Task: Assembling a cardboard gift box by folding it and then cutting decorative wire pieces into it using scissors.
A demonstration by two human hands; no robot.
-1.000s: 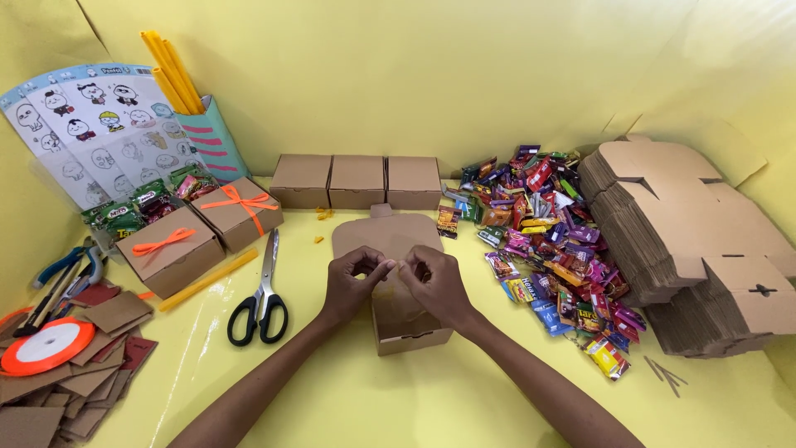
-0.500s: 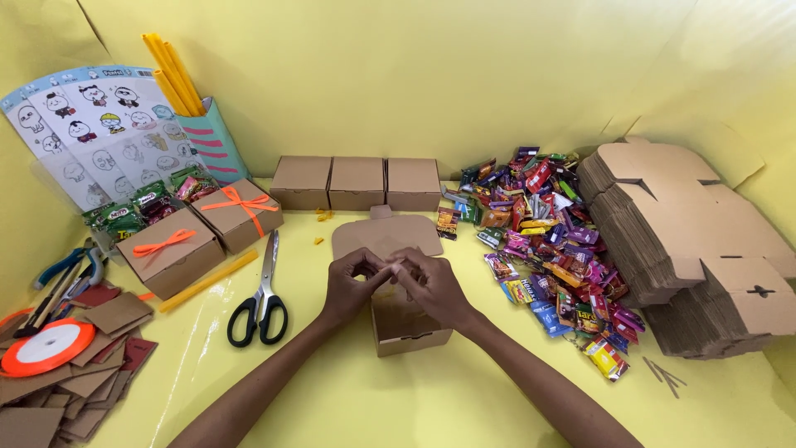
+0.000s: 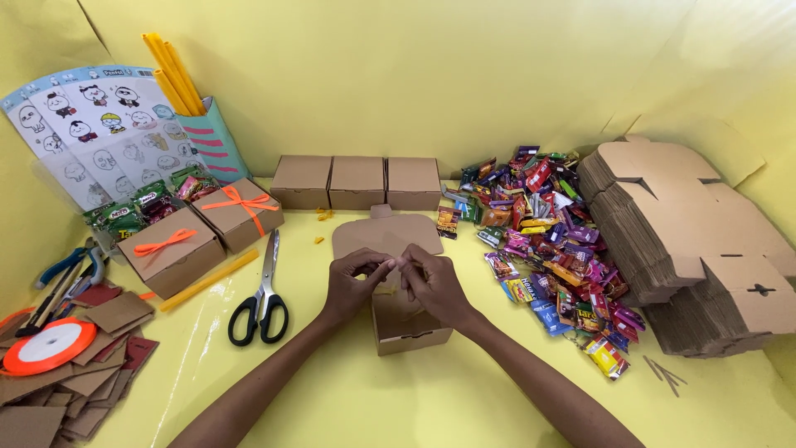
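Head view: the left hand (image 3: 352, 286) and right hand (image 3: 433, 286) meet fingertip to fingertip above an open brown box (image 3: 410, 325) in the near middle of the yellow table (image 3: 348, 398); both seem to pinch something small, too tiny to identify; scissors (image 3: 261, 294) lie left, a candy pile (image 3: 547, 241) right.
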